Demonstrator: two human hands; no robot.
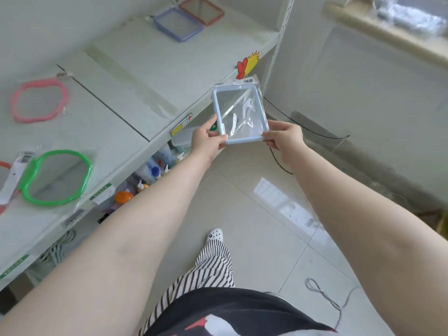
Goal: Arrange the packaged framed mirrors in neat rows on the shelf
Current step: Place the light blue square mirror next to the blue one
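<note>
A light-blue square framed mirror (240, 112) in clear plastic wrap hangs in the air just off the front edge of the white shelf (135, 76). My left hand (208, 139) grips its lower left corner and my right hand (283, 139) grips its lower right corner. On the shelf lie a blue square mirror (178, 24) and a red-brown square mirror (202, 9) at the far end, side by side. Nearer lie a pink wavy-framed mirror (40, 100) and a green round mirror (57, 178) in its bag.
A lower shelf (155, 166) holds bottles, an orange lid and a plastic box. A red and yellow sticker (247, 64) sits on the shelf edge. Cables (327, 299) lie on the tiled floor, and a black cord (303, 127) runs along the wall. My striped trouser leg and white shoe (215, 235) are below.
</note>
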